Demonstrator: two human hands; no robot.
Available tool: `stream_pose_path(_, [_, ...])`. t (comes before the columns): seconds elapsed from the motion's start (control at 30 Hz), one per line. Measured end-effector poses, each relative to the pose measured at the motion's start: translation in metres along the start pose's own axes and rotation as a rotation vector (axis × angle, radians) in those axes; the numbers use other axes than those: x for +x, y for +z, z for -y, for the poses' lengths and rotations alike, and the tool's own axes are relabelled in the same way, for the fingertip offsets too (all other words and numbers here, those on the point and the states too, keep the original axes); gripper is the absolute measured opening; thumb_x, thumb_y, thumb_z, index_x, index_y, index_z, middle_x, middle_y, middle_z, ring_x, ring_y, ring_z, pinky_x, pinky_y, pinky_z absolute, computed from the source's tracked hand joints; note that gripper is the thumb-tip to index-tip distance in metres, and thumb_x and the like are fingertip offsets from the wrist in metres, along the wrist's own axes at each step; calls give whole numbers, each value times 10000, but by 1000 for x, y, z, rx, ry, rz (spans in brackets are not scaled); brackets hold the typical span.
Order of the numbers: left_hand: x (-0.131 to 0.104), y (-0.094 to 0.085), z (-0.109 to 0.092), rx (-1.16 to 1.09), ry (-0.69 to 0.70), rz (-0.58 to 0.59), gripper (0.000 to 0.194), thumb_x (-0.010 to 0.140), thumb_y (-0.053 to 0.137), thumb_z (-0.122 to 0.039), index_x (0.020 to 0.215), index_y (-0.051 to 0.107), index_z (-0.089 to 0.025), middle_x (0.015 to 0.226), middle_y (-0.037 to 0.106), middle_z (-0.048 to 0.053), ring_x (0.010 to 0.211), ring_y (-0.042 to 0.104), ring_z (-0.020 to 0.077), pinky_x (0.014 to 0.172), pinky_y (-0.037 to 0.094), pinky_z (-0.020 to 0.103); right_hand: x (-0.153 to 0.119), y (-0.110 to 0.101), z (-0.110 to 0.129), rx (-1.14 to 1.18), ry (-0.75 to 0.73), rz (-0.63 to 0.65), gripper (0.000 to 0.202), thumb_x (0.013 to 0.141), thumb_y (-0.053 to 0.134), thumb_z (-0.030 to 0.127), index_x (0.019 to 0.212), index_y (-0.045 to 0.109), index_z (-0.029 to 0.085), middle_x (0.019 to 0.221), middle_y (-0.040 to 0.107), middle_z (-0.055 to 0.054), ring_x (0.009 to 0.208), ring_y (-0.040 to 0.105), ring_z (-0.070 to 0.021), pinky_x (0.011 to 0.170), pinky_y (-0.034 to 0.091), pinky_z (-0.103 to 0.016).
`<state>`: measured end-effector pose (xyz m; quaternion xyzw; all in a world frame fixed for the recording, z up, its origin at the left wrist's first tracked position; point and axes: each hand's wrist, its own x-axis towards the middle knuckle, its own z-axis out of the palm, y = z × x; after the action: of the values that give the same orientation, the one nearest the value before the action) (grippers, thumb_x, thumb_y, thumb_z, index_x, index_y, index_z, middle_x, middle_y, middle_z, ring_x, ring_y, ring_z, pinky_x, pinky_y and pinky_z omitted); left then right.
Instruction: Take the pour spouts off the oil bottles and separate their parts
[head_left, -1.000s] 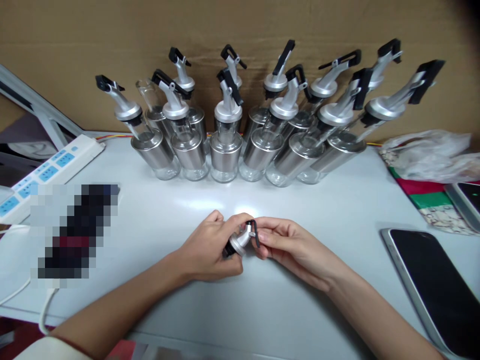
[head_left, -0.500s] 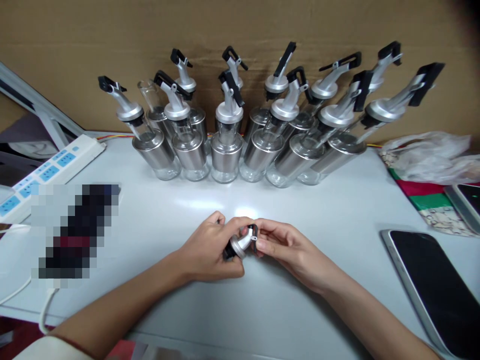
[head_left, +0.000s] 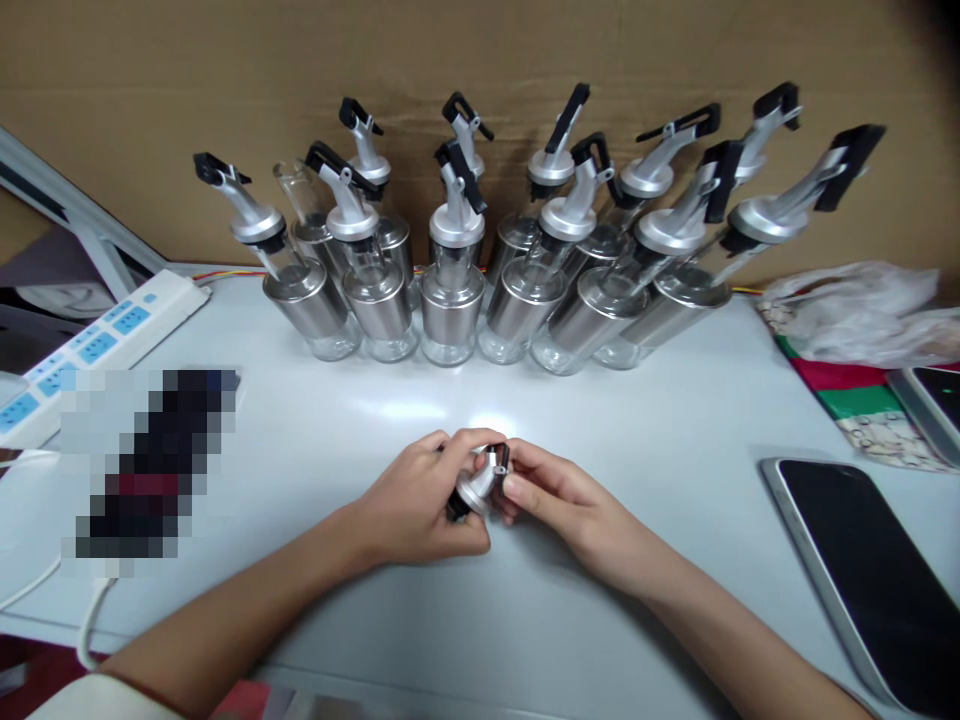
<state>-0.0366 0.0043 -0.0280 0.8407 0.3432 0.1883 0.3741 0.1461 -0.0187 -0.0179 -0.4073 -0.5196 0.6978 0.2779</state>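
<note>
A silver pourer spout (head_left: 475, 489) with a black stopper base and a black flip lever lies between my two hands, above the near part of the table. Wrapped round its base and collar, my left hand (head_left: 424, 500) grips it, the index finger reaching over to the lever. My right hand (head_left: 551, 495) pinches the lever end between thumb and fingers. Part of the lever is hidden by the fingertips. Beyond the hands stand several glass bottles with steel sleeves, one of them a front bottle (head_left: 452, 305) fitted with a similar pourer (head_left: 457, 222).
A bottle with no pourer (head_left: 296, 190) stands at the back left. On the left are a power strip (head_left: 97, 345) and a pixelated dark object (head_left: 161, 460). To the right lie a phone (head_left: 862, 560), a second phone (head_left: 937, 400) and a plastic bag (head_left: 862, 310). Cardboard (head_left: 262, 70) backs the table (head_left: 360, 620).
My right hand has shifted slightly left with the lever end. The pourer has tilted a little between my hands. My left hand and the bottles stay nearly the same.
</note>
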Motion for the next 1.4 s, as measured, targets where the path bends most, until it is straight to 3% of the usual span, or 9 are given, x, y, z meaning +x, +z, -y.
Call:
stream_pose_path(0.43, [-1,4,2,-140,-1,-75,540,628,444,-140,1152,322,-193,739,650,-17,682,620,160,755,471,306,1,-3,0,225,-30,107,229,863,557,362,1013,558,190,872,517,-14,797,493,-120,796,390,-278])
stream_pose_path(0.7, [-1,3,2,86,34,-35,635,610,469,-204,1233,343,-203,862,653,7,730,619,177,779,463,326,1,4,-4,138,-16,6,260,842,563,422,935,545,180,811,497,-3,711,467,-114,724,406,-275])
stream_pose_path(0.93, [-2,5,6,70,21,-64,536,611,474,-211,1131,347,-201,797,651,-9,643,599,155,762,462,313,2,-1,-4,128,13,75,265,835,564,436,828,507,178,801,487,-5,733,472,-120,745,393,-280])
stream_pose_path(1.23, [-4,7,6,39,-55,-87,444,563,514,-249,978,364,-205,771,641,11,658,598,182,696,464,309,1,-2,0,178,17,94,281,792,609,429,869,547,165,828,509,-15,717,466,-122,735,368,-280])
stream_pose_path(1.4, [-1,8,-6,105,-48,-89,461,603,516,-219,1043,379,-201,830,654,10,710,625,184,755,468,327,0,2,-3,278,-5,46,251,787,634,387,896,582,166,829,533,-15,750,484,-128,742,378,-270])
